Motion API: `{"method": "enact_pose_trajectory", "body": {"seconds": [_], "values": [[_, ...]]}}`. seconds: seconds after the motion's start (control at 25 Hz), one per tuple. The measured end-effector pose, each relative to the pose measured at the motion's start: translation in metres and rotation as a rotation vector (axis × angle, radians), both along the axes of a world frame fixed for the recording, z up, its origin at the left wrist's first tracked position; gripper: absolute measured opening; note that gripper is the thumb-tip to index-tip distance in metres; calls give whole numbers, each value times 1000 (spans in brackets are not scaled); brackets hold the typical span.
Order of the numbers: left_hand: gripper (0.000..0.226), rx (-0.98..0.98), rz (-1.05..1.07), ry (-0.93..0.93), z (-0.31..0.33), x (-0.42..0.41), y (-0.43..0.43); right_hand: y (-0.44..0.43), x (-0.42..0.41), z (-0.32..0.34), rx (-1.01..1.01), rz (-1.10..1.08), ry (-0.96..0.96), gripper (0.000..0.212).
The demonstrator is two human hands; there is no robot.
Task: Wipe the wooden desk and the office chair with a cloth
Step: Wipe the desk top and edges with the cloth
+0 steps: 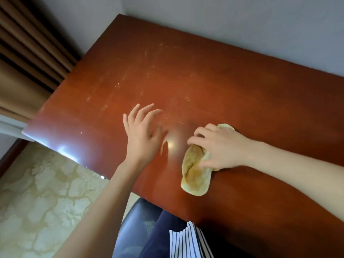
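Note:
A glossy reddish-brown wooden desk [186, 75] fills most of the view, with pale scratches and smears across its top. A yellow cloth [195, 174] lies bunched near the desk's front edge. My right hand [219, 146] presses down on the cloth's upper part, fingers curled over it. My left hand [143, 131] hovers just above or on the desk to the left of the cloth, fingers spread, holding nothing. The dark seat of the office chair [135, 226] shows below the desk's front edge, partly hidden by my legs.
Grey walls meet the desk at the back and right. Brown curtains [24, 58] hang at the left. A pale patterned carpet [42, 198] covers the floor left of the chair. My striped shirt [188, 243] and dark trousers show at the bottom.

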State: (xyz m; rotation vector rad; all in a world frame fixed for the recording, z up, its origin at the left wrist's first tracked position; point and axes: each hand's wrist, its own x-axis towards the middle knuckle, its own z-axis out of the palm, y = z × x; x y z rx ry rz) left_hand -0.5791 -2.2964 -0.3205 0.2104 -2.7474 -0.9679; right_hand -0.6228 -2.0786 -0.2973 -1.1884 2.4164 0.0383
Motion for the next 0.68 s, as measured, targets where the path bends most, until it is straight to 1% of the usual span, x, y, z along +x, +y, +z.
{"method": "enact_pose_trajectory", "body": {"seconds": [0.04, 0.12, 0.24, 0.32, 0.4, 0.48, 0.6, 0.68], "values": [[35, -3, -16, -4, 1, -8, -4, 3, 2, -7, 48, -11, 20, 62], [36, -10, -50, -18, -1, -19, -6, 9, 16, -22, 49, -84, 50, 63], [32, 3, -85, -20, -7, -19, 7, 16, 44, -39, -44, -106, 211, 53], [32, 0, -81, -24, -10, -10, 19, 21, 58, -46, -155, -88, 277, 40], [31, -6, -41, -33, -14, 3, 31, 28, 72, -50, -263, -11, 267, 26], [30, -3, 27, -43, -22, 22, 41, 36, 86, -50, -305, 107, 217, 18], [34, -18, 115, -89, -33, 56, 60, 58, 112, -55, -297, 272, 169, 13], [37, -41, 134, -132, -39, 75, 67, 71, 122, -55, -288, 291, 174, 14]]}}
